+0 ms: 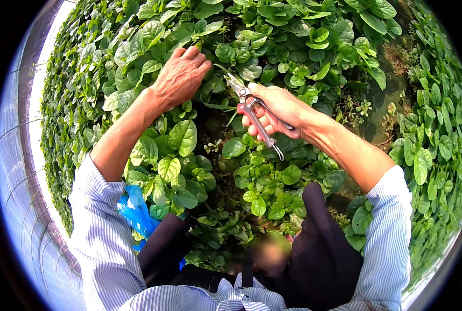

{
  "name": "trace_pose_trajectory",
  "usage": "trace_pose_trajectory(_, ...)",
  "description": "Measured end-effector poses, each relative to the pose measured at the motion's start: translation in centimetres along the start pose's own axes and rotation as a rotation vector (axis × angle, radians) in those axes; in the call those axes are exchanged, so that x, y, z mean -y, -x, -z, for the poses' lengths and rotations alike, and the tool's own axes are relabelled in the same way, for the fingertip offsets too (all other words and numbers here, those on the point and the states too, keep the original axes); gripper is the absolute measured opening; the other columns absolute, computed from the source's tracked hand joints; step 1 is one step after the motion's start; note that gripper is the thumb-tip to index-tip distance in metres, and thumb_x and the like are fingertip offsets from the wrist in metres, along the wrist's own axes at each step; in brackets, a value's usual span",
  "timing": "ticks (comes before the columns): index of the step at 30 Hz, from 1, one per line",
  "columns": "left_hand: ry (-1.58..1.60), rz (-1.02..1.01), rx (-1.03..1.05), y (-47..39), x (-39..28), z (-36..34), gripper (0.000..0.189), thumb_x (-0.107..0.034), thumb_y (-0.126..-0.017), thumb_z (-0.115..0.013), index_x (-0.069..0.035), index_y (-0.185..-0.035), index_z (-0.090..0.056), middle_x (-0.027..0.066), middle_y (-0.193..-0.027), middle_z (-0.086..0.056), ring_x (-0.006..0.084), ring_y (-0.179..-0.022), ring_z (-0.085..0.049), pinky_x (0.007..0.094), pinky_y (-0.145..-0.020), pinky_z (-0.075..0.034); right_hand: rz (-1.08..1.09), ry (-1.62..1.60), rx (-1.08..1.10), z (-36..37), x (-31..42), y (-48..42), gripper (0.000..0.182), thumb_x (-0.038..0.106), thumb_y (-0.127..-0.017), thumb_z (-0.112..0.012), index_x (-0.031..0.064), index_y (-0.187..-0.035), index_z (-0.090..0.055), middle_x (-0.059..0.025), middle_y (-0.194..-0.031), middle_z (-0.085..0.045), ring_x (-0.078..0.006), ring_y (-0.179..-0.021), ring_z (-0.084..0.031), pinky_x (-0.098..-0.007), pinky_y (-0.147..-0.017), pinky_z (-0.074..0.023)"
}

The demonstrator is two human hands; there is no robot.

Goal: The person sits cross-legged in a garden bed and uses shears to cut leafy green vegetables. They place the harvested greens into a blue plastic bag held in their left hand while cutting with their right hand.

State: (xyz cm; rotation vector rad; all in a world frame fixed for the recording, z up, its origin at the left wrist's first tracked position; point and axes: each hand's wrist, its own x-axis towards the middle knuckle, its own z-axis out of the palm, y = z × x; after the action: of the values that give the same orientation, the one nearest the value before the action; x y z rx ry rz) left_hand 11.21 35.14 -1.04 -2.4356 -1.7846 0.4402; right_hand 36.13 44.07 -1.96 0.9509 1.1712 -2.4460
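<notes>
My right hand (279, 110) holds pruning shears (256, 120) with red-and-dark handles and a metal spring. Their metal blades (237, 86) point up and left among the leaves, close to a thin, pale green curved stem (220, 68). To the left, my left hand (184, 74) is back side up with its fingers curled, at the leafy plants. A small green shoot (198, 44) shows right at its fingers. The fingertips are hidden, so whether they grip the shoot is unclear. A wire loop (278, 151) sticks out at the handle end of the shears.
Broad-leaved green plants (182, 138) surround both hands. A blue plastic bag (139, 212) lies by my left knee (167, 241). My right knee (316, 206) is among low plants. A bare soil strip (384, 99) runs at right; translucent sheeting (19, 155) curves along the left.
</notes>
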Motion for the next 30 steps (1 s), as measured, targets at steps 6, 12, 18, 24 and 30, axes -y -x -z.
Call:
trace_pose_trajectory(6,-0.122,0.011,0.003,-1.5,0.0,-1.6,0.034,-0.012,-0.08,-0.059,-0.012,-0.114,-0.064,0.0062,-0.095,-0.059,0.0228,-0.102,-0.053,0.0386,-0.092,-0.041,-0.062,0.055,-0.055,-0.6,2.0,-4.6,0.051,0.041,-0.106,-0.026,-0.0002,-0.103,-0.057,-0.0118,-0.09,-0.064,-0.0177,-0.068,-0.064,-0.0326,-0.062,-0.0562)
trace_pose_trajectory(12,-0.217,0.023,0.025,-1.9,-0.3,-2.1,0.012,-0.019,-0.079,-0.059,-0.014,-0.086,-0.068,0.0079,-0.1,-0.057,0.0233,-0.109,-0.05,0.0396,-0.098,-0.038,-0.135,0.062,-0.014,-0.8,1.8,-5.0,0.051,0.04,-0.106,-0.026,-0.0022,-0.104,-0.056,-0.0163,-0.094,-0.065,-0.0238,-0.075,-0.068,-0.0378,-0.065,-0.0588)
trace_pose_trajectory(18,-0.174,-0.044,-0.035,-2.4,-0.8,-1.4,0.016,-0.018,-0.079,-0.057,-0.012,-0.089,-0.068,0.0071,-0.104,-0.057,0.0227,-0.114,-0.05,0.043,-0.109,-0.033,-0.117,0.028,-0.109,-1.5,1.9,-5.9,0.05,0.039,-0.106,-0.027,-0.002,-0.103,-0.055,-0.0127,-0.09,-0.064,-0.0202,-0.07,-0.065,-0.0334,-0.059,-0.0563)
trace_pose_trajectory(24,0.057,0.059,-0.327,0.4,0.0,-0.5,0.032,-0.007,-0.066,-0.069,-0.009,-0.097,-0.064,0.0049,-0.121,-0.059,0.0253,-0.122,-0.05,0.0496,-0.115,-0.029,-0.046,-0.211,-0.005,0.2,-0.7,-1.3,0.052,0.044,-0.107,-0.026,0.0007,-0.103,-0.055,-0.0046,-0.076,-0.059,-0.0141,-0.059,-0.056,-0.0283,-0.049,-0.0495)
trace_pose_trajectory(30,0.198,-0.172,-0.306,-1.4,-3.0,3.0,0.024,-0.005,-0.065,-0.069,-0.006,-0.088,-0.064,0.0036,-0.14,-0.054,0.0274,-0.133,-0.044,0.0523,-0.118,-0.027,-0.023,-0.652,0.195,3.7,-4.2,-0.1,0.054,0.045,-0.106,-0.029,-0.0014,-0.109,-0.057,-0.0096,-0.084,-0.063,-0.0198,-0.068,-0.062,-0.0335,-0.059,-0.0535)
